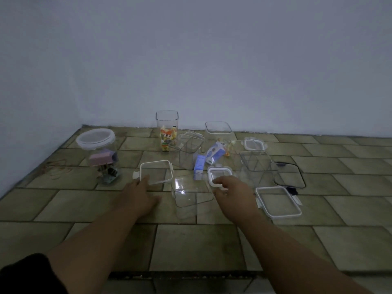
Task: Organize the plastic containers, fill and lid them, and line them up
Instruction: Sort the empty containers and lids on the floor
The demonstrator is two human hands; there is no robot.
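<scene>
Dimly, right hand [231, 194] pinches small lid [219, 174]; left hand [140, 196] (fingertips blurred) lies flat.

Right hand [232, 194]: curled fingers hide the near rim of the small lid [219, 174].
Left hand [141, 196]: fingertips blur at the square lid [156, 171]; contact unclear.
Jar [101, 158], floor's left edge: contents dim, only a pink block and dark clips can be told.
Blue box [199, 166]: print too small to read.
Dark lid [290, 176]: left part behind a clear tub [257, 166].
Sleeve [25, 274]: cut off at the bottom-left corner.
</scene>
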